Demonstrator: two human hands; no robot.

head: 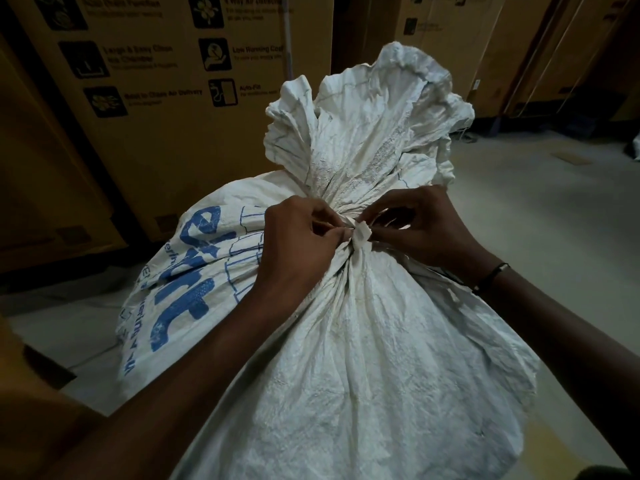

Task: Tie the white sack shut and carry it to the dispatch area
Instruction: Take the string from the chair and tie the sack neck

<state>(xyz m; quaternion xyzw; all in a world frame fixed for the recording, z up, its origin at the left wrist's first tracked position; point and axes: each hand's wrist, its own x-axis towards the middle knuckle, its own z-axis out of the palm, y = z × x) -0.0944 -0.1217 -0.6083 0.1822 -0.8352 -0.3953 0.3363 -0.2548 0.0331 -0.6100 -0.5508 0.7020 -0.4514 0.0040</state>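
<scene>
as hands [360,233] pinch its tie [362,234], seemingly knotted, white sack [363,341] neck-up

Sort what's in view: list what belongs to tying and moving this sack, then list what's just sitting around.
Part of the job:
white sack
white tie strip knotted at its gathered neck
left hand and right hand, both pinching the strip

Just there:
printed cardboard cartons behind
flat cardboard scrap on the floor

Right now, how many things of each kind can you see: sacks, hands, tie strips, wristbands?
White sack: 1
Hands: 2, left hand and right hand
Tie strip at the neck: 1
Black wristband: 1
Total: 5
</scene>
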